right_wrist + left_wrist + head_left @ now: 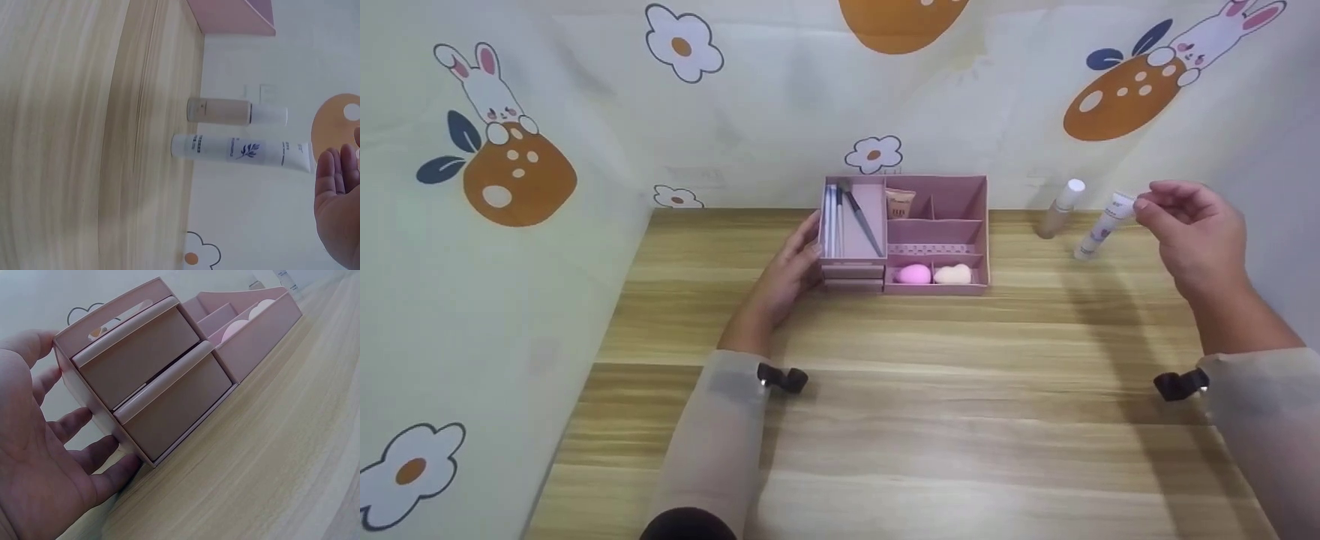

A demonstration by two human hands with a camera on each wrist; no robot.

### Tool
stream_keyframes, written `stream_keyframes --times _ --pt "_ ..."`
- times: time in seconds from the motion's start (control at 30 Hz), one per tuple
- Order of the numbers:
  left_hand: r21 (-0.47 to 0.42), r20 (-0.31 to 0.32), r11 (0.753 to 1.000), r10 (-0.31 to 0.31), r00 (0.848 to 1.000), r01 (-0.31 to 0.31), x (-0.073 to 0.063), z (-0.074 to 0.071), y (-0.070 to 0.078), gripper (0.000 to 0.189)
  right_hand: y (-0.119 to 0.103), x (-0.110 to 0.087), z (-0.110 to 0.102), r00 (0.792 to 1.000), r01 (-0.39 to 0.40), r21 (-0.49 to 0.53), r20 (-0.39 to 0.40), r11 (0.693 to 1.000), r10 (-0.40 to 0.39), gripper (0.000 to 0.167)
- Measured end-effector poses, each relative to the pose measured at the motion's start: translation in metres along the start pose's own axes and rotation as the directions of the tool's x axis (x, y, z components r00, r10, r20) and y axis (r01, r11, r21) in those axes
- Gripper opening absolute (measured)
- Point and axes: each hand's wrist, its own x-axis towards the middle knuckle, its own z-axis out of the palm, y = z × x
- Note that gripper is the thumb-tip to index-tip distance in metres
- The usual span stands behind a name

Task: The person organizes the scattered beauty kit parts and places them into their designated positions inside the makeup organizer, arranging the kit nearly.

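Note:
A pink desktop organizer [936, 196] stands against the back wall with two drawers [140, 354] under its left side. My left hand [795, 259] rests with outstretched fingers along the organizer's left side. In its top tray lie several makeup brushes [861, 219]. A small beige tube [899, 202], a pink makeup sponge [913, 274] and a cream sponge [954, 274] sit in the right compartments. To the right, a white squeeze tube [242, 152] stands upright on its cap. Just beside its top is my right hand [1204, 232], fingers loosely bent, holding nothing.
A bottle with a white cap [1062, 207] stands between the organizer and the white tube. The wood-grain table [960, 405] extends toward me. Patterned cloth [780, 97] covers the back and left walls.

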Motion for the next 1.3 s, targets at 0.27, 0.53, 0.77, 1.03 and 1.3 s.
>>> stream_keyframes --times 0.27,0.53,0.77,1.03,1.3 --pt "-0.073 0.023 0.997 0.021 0.999 -0.02 0.002 0.0 -0.002 0.059 0.005 0.012 -0.011 0.999 -0.008 0.089 -0.048 0.996 0.012 0.029" --pt "-0.058 0.006 0.998 0.019 1.0 -0.019 0.0 0.002 0.0 0.057 0.011 0.019 -0.015 0.996 -0.081 0.054 -0.042 0.995 0.083 0.031" --pt "-0.043 0.003 0.999 0.011 1.0 -0.011 0.001 0.001 -0.001 0.055 0.025 0.025 -0.009 0.992 -0.125 -0.041 -0.021 0.991 0.124 0.036" --pt "-0.037 0.0 0.999 0.012 1.0 -0.012 0.0 0.002 0.0 0.055 0.039 0.026 -0.003 0.99 -0.138 -0.112 -0.041 0.984 0.135 0.035" --pt "-0.049 0.023 0.999 0.017 1.0 -0.016 0.002 0.001 -0.002 0.056 0.041 0.026 0.0 0.992 -0.125 -0.175 -0.03 0.977 0.122 0.031"
